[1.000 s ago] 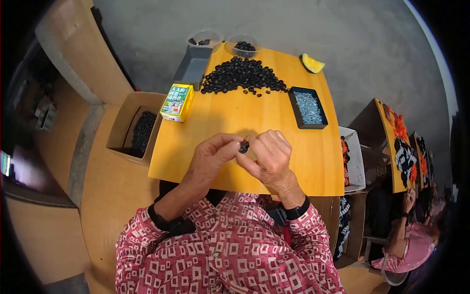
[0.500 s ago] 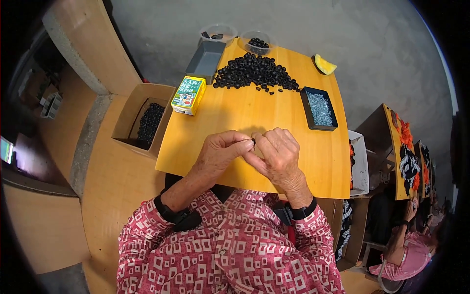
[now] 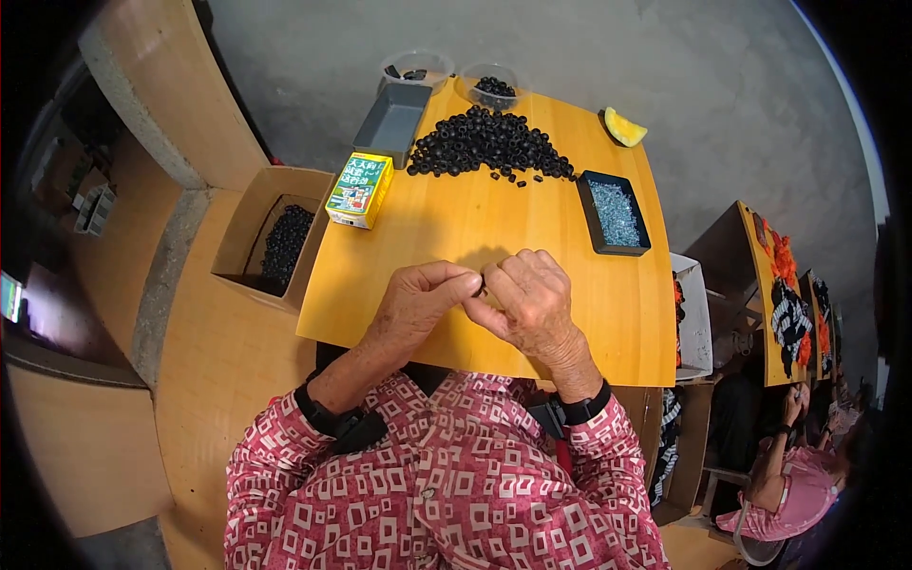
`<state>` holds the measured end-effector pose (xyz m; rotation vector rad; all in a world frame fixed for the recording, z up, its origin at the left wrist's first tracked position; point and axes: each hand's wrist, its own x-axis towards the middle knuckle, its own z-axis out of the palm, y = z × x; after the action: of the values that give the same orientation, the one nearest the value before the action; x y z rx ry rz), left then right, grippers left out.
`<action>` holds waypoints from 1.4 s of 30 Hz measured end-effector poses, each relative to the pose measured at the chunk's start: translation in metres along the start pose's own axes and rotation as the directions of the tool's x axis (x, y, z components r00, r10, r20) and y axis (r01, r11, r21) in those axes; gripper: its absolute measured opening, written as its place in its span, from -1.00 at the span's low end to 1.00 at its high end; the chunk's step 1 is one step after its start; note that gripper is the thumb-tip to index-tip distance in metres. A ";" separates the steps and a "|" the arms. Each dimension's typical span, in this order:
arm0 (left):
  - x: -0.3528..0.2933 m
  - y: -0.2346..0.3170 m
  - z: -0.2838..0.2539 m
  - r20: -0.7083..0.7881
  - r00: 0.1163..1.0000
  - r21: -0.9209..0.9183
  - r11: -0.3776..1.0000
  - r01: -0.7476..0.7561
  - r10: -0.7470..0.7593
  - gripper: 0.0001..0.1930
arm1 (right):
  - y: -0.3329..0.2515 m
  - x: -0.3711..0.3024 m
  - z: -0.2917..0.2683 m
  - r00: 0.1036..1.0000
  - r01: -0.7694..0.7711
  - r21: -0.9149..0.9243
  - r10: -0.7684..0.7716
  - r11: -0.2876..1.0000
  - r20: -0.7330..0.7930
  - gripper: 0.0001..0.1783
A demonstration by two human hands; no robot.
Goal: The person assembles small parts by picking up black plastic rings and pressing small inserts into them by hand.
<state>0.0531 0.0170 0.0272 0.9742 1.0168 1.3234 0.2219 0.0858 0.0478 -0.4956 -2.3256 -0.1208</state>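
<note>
Above the near part of the wooden table, my two hands meet at the fingertips. My left hand [image 3: 418, 302] is closed, pinching a small black ring-like piece [image 3: 481, 288] between thumb and forefinger. My right hand [image 3: 537, 304] is closed against that same piece from the other side, with fingers curled. Whether it holds something else is hidden by the knuckles. Beyond the hands lies a heap of small black ring-shaped parts [image 3: 489, 142]. To the right stands a black tray [image 3: 622, 251] holding many tiny clear bluish pieces [image 3: 616, 214].
An empty grey tray [image 3: 391, 125] and a yellow-green carton [image 3: 359, 190] stand at the table's left. Two clear bowls [image 3: 418, 65] sit at the back, near a melon slice [image 3: 624, 128]. A cardboard box [image 3: 242, 228] is left of the table; another person [image 3: 793, 484] sits right.
My hands stay together, with the fingertips slightly shifted and more of the small black piece showing between them. The whole view has moved slightly.
</note>
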 end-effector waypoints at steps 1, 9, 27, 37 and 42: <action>0.001 0.000 -0.003 -0.015 1.000 0.041 0.999 0.016 -0.015 -0.77 | 0.001 0.000 0.002 1.000 0.001 0.004 -0.001 1.000 0.001 -0.72; 0.005 0.001 -0.001 0.066 0.997 0.207 0.978 0.032 -0.047 -0.71 | 0.004 -0.010 -0.001 0.999 -0.038 -0.005 0.037 0.999 -0.026 -0.73; 0.008 0.001 -0.011 0.027 0.994 0.161 0.982 0.096 -0.102 -0.81 | 0.001 -0.017 0.021 0.999 -0.053 0.001 0.053 0.999 -0.004 -0.73; 0.006 -0.007 -0.009 0.008 0.991 -0.005 0.991 0.134 -0.134 -0.82 | 0.003 -0.024 0.032 0.998 -0.063 0.068 0.062 0.996 0.007 -0.71; 0.005 -0.014 -0.020 -0.031 0.988 -0.016 0.989 0.150 -0.150 -0.81 | 0.002 -0.021 0.035 0.996 -0.072 0.137 0.077 0.988 -0.034 -0.71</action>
<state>0.0375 0.0214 0.0084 0.8512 1.0825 1.2228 0.2131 0.0889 0.0077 -0.5063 -2.2554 0.0625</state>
